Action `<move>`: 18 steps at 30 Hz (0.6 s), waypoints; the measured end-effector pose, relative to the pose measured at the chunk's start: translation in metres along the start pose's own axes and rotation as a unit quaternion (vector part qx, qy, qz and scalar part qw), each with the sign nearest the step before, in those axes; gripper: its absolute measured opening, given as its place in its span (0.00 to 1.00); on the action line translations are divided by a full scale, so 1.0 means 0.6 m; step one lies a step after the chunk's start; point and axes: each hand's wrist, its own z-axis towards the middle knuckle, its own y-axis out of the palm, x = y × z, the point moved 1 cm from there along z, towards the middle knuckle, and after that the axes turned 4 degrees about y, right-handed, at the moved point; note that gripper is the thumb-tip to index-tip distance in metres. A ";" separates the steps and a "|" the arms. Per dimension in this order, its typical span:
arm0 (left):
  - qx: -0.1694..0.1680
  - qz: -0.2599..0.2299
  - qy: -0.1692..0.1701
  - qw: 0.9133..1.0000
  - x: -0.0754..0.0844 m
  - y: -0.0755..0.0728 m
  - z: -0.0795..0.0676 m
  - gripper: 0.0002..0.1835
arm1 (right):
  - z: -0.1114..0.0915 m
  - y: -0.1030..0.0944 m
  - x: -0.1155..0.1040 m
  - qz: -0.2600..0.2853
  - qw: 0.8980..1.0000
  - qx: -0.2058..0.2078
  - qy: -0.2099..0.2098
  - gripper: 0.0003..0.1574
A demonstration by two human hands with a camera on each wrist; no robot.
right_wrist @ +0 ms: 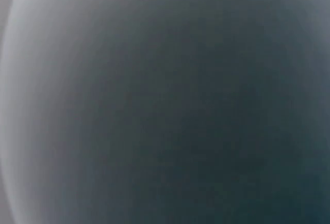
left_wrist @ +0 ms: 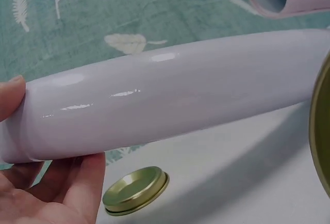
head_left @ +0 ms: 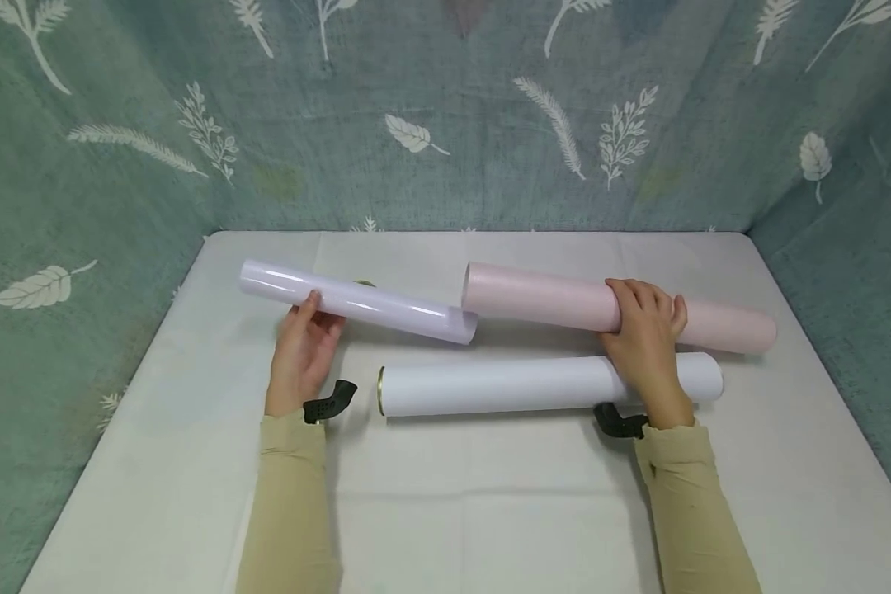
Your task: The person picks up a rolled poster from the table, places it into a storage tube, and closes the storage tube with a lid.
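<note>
My left hand pinches a glossy lilac roll of paper near its left part, thumb on top and fingers beneath. The left wrist view shows the lilac roll slanting across, raised over the table. Around a wider pink roll my right hand curls its fingers from above. The pink roll's left end is hollow and overlaps the lilac roll's right end in the head view. In front lies a white cylindrical tube with a gold rim, partly behind my right wrist. A blurred dark surface fills the right wrist view.
A gold round lid rests on the table beyond the lilac roll, mostly hidden in the head view. The white-covered table meets a green leaf-print cloth at its back and sides.
</note>
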 end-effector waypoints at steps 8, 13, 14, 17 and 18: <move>-0.037 -0.024 -0.037 0.998 0.012 -0.010 -0.006 0.19 | -0.009 0.005 -0.003 -0.003 1.000 -0.004 0.001 0.43; -0.025 -0.051 -0.029 0.998 0.020 -0.012 -0.007 0.20 | -0.009 0.006 -0.004 -0.005 1.000 -0.014 0.002 0.45; -0.022 -0.053 -0.026 0.998 0.022 -0.011 -0.006 0.20 | -0.008 0.006 -0.005 -0.006 1.000 -0.014 0.001 0.45; -0.018 -0.054 -0.017 0.998 0.026 -0.011 -0.004 0.20 | -0.005 0.005 -0.006 -0.007 1.000 -0.015 0.001 0.45; -0.016 -0.054 -0.014 0.998 0.027 -0.012 -0.004 0.20 | -0.005 0.005 -0.006 -0.007 1.000 -0.015 0.000 0.45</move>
